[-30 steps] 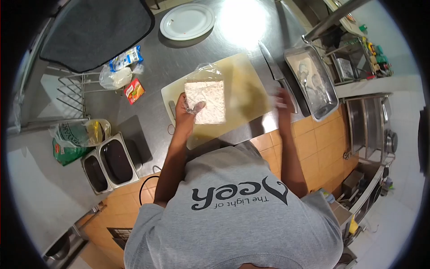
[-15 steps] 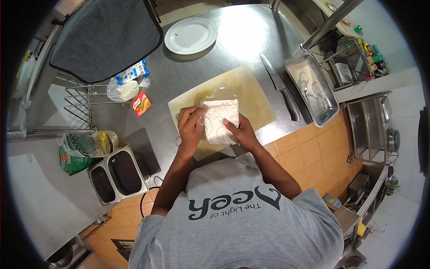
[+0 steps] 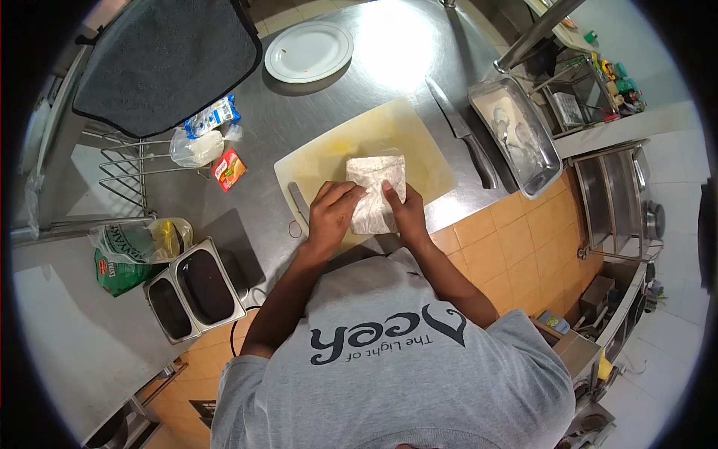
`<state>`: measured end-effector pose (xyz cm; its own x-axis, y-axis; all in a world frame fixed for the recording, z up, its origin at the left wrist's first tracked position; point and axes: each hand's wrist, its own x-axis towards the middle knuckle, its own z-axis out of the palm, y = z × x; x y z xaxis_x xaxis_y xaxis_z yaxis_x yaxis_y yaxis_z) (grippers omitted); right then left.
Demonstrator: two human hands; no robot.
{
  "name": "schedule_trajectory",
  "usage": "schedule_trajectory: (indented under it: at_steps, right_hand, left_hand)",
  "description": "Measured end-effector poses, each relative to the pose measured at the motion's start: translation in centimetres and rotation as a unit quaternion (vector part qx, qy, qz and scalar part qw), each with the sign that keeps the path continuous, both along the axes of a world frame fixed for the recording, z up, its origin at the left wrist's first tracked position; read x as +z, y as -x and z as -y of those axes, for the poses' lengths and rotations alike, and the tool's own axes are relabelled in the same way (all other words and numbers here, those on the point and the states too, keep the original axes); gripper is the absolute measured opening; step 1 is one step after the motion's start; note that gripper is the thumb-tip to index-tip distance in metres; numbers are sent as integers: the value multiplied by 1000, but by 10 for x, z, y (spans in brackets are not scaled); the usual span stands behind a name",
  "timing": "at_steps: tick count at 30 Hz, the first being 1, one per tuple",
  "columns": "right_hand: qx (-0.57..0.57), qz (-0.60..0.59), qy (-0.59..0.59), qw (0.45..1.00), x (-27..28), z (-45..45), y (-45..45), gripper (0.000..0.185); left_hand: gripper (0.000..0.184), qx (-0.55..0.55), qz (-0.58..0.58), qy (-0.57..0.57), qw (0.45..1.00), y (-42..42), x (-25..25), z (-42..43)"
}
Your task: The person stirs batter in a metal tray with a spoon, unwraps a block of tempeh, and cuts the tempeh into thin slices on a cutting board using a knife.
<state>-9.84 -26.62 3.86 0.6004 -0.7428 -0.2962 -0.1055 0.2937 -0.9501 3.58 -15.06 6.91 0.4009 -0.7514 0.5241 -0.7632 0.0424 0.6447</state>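
Gripping a pale, mottled block [image 3: 376, 206] with both hands, above the near part of the cutting board [image 3: 415, 135]; can't tell if it rests there or is lifted. Left hand [image 3: 329, 217] has fingers bent and bunched, tips pinching at the block's left side, probably at the clear wrap. Right hand [image 3: 410, 217] clamps the right side, thumb flat on the upper face, other fingers mostly hidden.

Status: block looks whole, no cut face and no pieces on the board. Wrap looks at least partly on, shine and creases on the face; can't tell if any edge is open. So the unwrapping reads as early, with film not off and no cutting visible.

Large knife [image 3: 465, 136] lies on the counter [image 3: 262, 142], right of the board, out of the hands. Small grey blade-like piece [image 3: 298, 199] sits on the board's left side, thin reddish loop [image 3: 295, 230] near its corner. Metal tray [image 3: 554, 166] beyond the knife holds a pale mix with a utensil in it, no block pieces visible there. White plate [image 3: 308, 52] at the far side has only specks on it. Red packet [image 3: 229, 170] is off to the left.
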Motion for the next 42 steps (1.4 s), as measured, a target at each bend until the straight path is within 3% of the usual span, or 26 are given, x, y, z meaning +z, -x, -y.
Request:
schedule_trajectory:
  at_steps: [4, 8, 11, 12, 15, 17, 22, 25, 28, 34, 37, 42]
  right_hand:
    - [52, 13, 36, 998, -2, 5, 6, 42]
    - [265, -15, 48, 963, 7, 37, 20, 43]
    - [367, -2, 37, 929, 25, 54, 23, 45]
    - [395, -2, 21, 918, 29, 58, 22, 48]
    - [449, 6, 81, 890, 38, 68, 17, 48]
    - [446, 37, 98, 889, 41, 68, 15, 43]
    - [462, 19, 129, 877, 45, 72, 10, 40]
    - [526, -1, 92, 846, 50, 83, 7, 47]
    - [538, 34, 20, 842, 56, 85, 5, 45]
    - [542, 58, 34, 837, 57, 86, -9, 37]
    - [539, 75, 67, 836, 61, 82, -18, 36]
    - [562, 27, 60, 825, 60, 83, -22, 41]
  left_hand:
    - [22, -53, -20, -51, 997, -4, 17, -5]
    - [23, -267, -235, -166, 920, -42, 53, -31]
    - [37, -105, -389, -95, 910, -41, 46, -18]
    - [44, -148, -387, -121, 902, -43, 49, -12]
    - [40, -224, -438, -156, 856, -43, 49, 1]
    - [26, -205, -460, -169, 847, -39, 44, 5]
    - [13, -171, -542, -121, 814, -32, 40, 7]
    - [12, -188, -521, -108, 826, -29, 47, 6]
    - [15, -193, -591, -121, 774, -26, 48, 8]
    - [15, -135, -737, -44, 661, -17, 32, 17]
    - [17, -203, -785, -3, 585, -22, 13, 17]
    - [22, -166, -783, -26, 598, -27, 3, 14]
